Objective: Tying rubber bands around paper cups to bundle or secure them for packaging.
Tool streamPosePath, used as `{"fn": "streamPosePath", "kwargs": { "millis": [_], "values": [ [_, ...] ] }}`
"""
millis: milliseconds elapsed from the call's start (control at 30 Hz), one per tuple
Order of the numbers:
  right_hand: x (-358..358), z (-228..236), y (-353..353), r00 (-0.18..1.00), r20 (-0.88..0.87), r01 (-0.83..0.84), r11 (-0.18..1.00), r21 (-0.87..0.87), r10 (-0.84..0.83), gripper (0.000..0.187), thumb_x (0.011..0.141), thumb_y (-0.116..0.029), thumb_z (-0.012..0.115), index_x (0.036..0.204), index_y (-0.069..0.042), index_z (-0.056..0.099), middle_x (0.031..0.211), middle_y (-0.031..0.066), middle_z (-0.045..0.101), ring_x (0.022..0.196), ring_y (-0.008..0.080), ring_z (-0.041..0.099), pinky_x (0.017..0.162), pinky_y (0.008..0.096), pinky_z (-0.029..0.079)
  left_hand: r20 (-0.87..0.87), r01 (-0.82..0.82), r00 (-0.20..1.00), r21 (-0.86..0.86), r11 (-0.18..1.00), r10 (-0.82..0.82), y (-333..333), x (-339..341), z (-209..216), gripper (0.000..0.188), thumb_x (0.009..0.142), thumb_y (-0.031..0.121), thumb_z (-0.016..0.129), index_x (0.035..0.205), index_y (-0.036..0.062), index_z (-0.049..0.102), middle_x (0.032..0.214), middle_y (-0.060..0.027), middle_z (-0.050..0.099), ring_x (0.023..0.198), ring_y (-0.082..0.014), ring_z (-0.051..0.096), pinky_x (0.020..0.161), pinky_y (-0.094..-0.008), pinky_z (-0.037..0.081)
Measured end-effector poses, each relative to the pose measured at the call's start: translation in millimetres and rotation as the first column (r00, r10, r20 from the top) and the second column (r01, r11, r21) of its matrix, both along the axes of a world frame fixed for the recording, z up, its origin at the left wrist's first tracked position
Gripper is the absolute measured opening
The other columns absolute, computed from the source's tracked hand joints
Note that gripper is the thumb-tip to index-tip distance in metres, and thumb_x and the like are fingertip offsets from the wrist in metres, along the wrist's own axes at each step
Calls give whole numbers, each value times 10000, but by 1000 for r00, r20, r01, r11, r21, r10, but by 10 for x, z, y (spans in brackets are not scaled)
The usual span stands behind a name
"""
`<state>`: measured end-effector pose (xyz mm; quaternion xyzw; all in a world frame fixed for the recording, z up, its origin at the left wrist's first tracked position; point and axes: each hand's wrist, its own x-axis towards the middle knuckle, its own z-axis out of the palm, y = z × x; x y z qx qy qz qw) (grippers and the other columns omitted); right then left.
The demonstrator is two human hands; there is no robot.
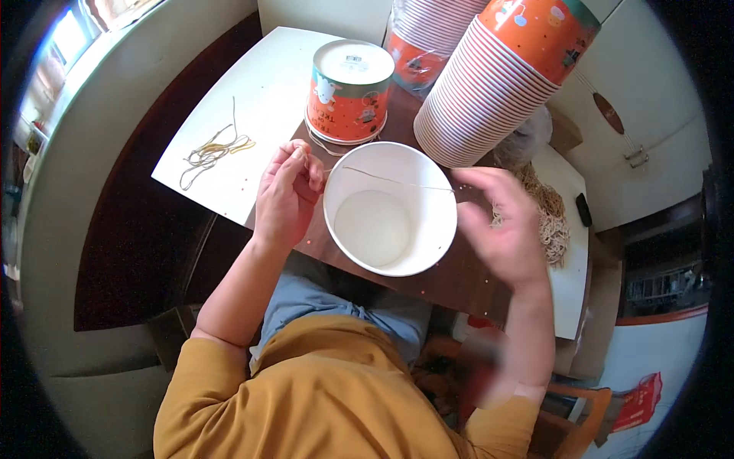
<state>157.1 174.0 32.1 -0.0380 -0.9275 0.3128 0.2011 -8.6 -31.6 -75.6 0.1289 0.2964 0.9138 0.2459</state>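
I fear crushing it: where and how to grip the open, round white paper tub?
Probably hold the tub by its near rim, from the person's side, pinching inside and out: its mouth faces up, and the thin beige string crosses its far half.

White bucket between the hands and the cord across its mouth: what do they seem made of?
White bucket: probably coated paperboard, smooth with a soft sheen; the printed upturned bucket behind suggests this, though plastic is possible. Cord: likely spun fibre, dull beige; it bends lightly like thread, but is too fine to tell cotton from synthetic.
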Motion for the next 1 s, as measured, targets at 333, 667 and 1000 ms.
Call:
{"fn": "streamPosePath", "kwargs": {
  "millis": [333, 667, 1000],
  "values": [
    [-310, -81, -390, 929, 360, -142, 979, 145, 82, 184, 854, -177, 643, 894, 2, 636, 656, 151, 613, 594, 254, 611, 578, 376, 482, -584, -321, 807, -314, 894, 84, -221, 243, 217, 104, 970, 76, 520, 1041, 7, 552, 762, -1, 527, 625, -55, 471, 559, -197, 387],
    [261, -304, -1121, 994, 99, -86, 890, 448, 46, 162, 756, -121, 720, 838, -86, 585, 724, 57, 529, 588, 242, 565, 537, 355, 441, -449, -204, 889, -204, 957, 94, -96, 823, -105, 113, 967, 11, 503, 1071, 5, 546, 808, 0, 563, 666, -32, 510, 581, -177, 424],
    [288, -602, -877, 954, -283, 199, 921, 335, -103, 151, 771, -76, 703, 886, -74, 605, 745, 44, 550, 610, 232, 548, 541, 348, 400, -464, -124, 884, -346, 930, -55, -120, 809, -28, 149, 894, -14, 620, 1022, 13, 549, 765, -18, 607, 633, -23, 542, 532, -175, 438]
  ]
}}
